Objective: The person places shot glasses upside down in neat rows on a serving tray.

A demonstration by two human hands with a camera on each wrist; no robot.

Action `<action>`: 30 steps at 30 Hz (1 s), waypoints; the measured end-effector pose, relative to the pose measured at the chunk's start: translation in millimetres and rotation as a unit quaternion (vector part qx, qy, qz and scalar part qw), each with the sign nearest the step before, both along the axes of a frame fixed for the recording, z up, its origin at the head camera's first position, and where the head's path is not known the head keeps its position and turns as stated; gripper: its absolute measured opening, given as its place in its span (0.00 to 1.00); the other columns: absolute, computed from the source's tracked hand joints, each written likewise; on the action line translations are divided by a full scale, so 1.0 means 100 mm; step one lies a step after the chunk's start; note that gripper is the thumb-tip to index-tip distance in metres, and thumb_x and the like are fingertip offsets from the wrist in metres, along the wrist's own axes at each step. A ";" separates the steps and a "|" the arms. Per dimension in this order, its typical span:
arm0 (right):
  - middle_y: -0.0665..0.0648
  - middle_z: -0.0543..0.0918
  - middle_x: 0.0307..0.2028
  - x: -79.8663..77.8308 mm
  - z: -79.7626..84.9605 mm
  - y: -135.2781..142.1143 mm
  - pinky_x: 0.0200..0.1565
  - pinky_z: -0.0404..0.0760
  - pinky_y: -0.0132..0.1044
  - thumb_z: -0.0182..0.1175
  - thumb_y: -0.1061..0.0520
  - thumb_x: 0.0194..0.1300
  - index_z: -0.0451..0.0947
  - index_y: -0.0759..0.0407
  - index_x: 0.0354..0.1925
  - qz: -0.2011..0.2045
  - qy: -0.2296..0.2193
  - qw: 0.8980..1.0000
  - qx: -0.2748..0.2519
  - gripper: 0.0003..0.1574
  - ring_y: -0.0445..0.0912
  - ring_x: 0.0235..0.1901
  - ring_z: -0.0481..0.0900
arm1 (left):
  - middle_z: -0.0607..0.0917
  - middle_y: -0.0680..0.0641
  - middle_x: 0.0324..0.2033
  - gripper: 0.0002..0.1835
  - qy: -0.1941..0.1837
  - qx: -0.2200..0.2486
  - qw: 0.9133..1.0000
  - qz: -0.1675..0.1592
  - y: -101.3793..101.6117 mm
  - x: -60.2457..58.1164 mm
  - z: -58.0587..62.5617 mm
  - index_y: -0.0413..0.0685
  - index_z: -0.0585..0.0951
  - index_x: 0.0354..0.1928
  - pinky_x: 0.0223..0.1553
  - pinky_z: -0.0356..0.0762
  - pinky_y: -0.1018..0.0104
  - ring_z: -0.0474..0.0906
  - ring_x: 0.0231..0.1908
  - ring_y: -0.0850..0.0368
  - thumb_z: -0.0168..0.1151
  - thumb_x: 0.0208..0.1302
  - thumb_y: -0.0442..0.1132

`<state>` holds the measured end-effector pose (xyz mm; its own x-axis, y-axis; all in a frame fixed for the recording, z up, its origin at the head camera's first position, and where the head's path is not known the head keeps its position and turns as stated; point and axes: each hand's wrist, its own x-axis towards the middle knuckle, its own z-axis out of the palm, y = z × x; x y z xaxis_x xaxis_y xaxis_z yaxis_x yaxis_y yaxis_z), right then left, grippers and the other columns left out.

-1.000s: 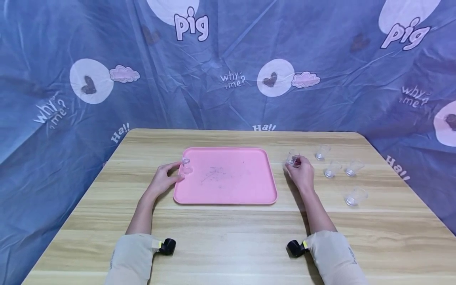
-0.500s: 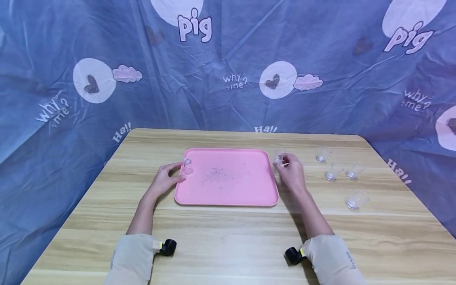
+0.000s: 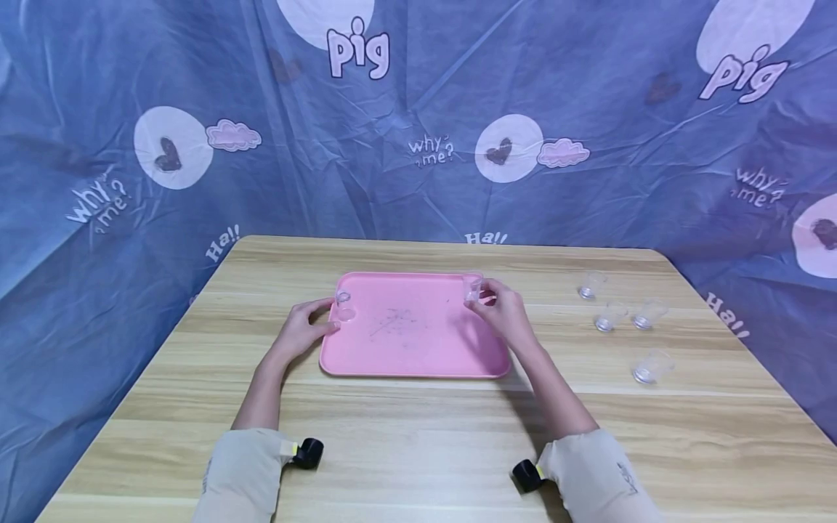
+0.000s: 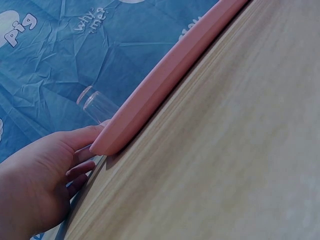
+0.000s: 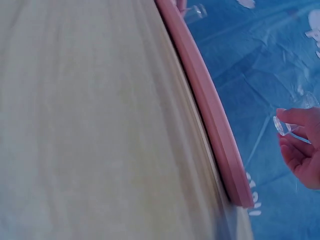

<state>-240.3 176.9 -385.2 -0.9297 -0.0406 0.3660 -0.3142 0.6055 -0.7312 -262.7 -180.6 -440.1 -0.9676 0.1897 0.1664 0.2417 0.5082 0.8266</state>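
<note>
the right hand (image 3: 505, 311) pinches a lifted cup (image 3: 471, 286) low, near its base, over the far right of the tray (image 3: 418, 349), probably to leave its mouth clear. the left hand (image 3: 302, 328), thumb and finger spread, touches the tray's left rim beside a standing cup (image 3: 344, 306), perhaps as a steadying touch. four more cups (image 3: 611, 318) stand right on the table (image 3: 418, 428).

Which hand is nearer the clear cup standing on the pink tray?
Left. The left hand is beside the standing cup; the right hand is farther off, over the pink tray's right side, holding another cup.
</note>
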 end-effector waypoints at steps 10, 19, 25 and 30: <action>0.62 0.82 0.32 -0.13 0.04 -0.37 0.36 0.80 0.39 0.67 0.69 0.48 0.76 0.69 0.37 0.076 0.013 0.997 0.015 0.14 0.53 0.32 0.80 | 0.72 0.33 0.55 0.30 -0.001 -0.001 1.000 0.001 -0.02 0.01 0.02 0.33 0.69 0.59 0.62 0.50 0.48 0.59 0.59 0.38 0.65 0.54 0.34; 0.59 0.82 0.33 -0.18 0.10 -0.63 0.33 0.78 0.37 0.66 0.65 0.53 0.77 0.67 0.42 0.099 -0.015 0.991 0.088 0.16 0.49 0.32 0.78 | 0.74 0.33 0.53 0.30 0.001 0.012 1.000 0.000 -0.02 0.01 0.02 0.32 0.70 0.58 0.62 0.51 0.49 0.60 0.59 0.38 0.66 0.53 0.33; 0.58 0.80 0.32 -0.22 0.12 -0.76 0.33 0.77 0.36 0.67 0.65 0.51 0.78 0.66 0.43 0.116 -0.008 0.987 0.107 0.18 0.47 0.28 0.77 | 0.74 0.33 0.53 0.30 0.005 0.008 1.000 -0.001 -0.01 0.02 0.02 0.32 0.70 0.58 0.62 0.53 0.50 0.62 0.58 0.38 0.66 0.52 0.32; 0.58 0.75 0.31 -0.23 0.13 -0.82 0.37 0.77 0.38 0.67 0.63 0.52 0.79 0.63 0.44 0.107 -0.016 0.987 0.121 0.18 0.48 0.32 0.77 | 0.74 0.33 0.54 0.30 0.005 0.004 1.000 0.000 0.00 0.01 0.02 0.33 0.70 0.58 0.62 0.54 0.50 0.62 0.59 0.38 0.66 0.52 0.33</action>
<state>-263.4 95.1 -372.4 -0.9015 -0.3192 0.2922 -0.4326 0.6856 -0.5855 -261.8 -180.5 -438.4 -0.9658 0.1883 0.1783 0.2506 0.5009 0.8284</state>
